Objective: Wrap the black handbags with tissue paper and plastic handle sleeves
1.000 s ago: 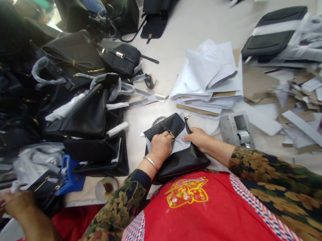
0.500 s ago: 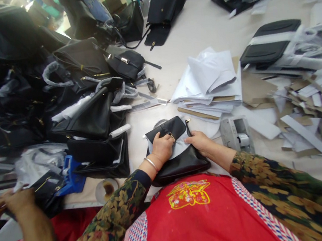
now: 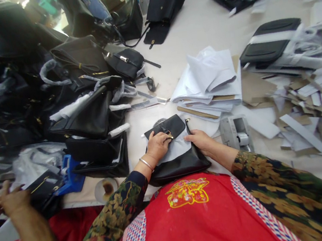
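A black handbag (image 3: 182, 167) lies on the table right in front of me, its flap (image 3: 171, 127) folded away from me with a gold-coloured buckle at its edge. White paper (image 3: 178, 149) covers part of the bag below the flap. My left hand (image 3: 159, 148), a bangle on its wrist, is closed on the flap's edge by the buckle. At the bag's right side, my right hand (image 3: 199, 141) pinches the edge, its thumb at the rim of the paper. The fingers under that edge are hidden.
White paper sheets (image 3: 208, 74) are stacked beyond the bag. A grey tape dispenser (image 3: 236, 135) stands to the right, near cardboard and paper scraps (image 3: 304, 116). Black bags (image 3: 85, 115) pile up on the left. A co-worker's hands (image 3: 10, 201) are at the lower left, beside a blue dispenser (image 3: 72, 175).
My left hand has shifted slightly left and its fingers now sit at the buckle edge, baring more white paper. My right hand has hardly moved. The co-worker's hands moved slightly left.
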A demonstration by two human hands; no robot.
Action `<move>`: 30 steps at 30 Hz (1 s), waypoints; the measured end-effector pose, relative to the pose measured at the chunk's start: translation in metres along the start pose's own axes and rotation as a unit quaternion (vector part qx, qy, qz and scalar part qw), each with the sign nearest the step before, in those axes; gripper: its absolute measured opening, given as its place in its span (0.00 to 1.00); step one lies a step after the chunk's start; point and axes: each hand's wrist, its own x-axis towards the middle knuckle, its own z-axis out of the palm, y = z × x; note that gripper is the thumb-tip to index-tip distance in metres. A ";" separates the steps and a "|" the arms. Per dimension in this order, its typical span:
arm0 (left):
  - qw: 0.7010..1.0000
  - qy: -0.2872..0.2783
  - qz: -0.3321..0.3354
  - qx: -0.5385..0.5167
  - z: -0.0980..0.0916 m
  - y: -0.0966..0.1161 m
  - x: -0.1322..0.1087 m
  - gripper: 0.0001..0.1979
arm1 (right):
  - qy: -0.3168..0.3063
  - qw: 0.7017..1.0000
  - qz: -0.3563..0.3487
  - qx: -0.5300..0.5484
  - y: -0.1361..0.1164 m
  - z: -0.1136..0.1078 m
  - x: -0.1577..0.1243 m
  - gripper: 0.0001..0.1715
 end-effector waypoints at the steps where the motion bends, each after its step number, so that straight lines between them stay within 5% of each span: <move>1: 1.000 -0.001 -0.001 -0.005 -0.002 0.000 -0.001 0.07 | -0.001 1.000 0.001 0.003 -0.001 0.000 -0.001 0.12; 10: 0.999 0.014 -0.047 -0.016 -0.005 0.000 0.002 0.07 | -0.018 0.999 0.026 0.033 -0.012 0.004 -0.007 0.11; 30: 0.997 -0.008 0.016 0.073 0.011 0.009 0.000 0.09 | 0.022 0.998 -0.003 -0.055 0.005 0.002 0.010 0.14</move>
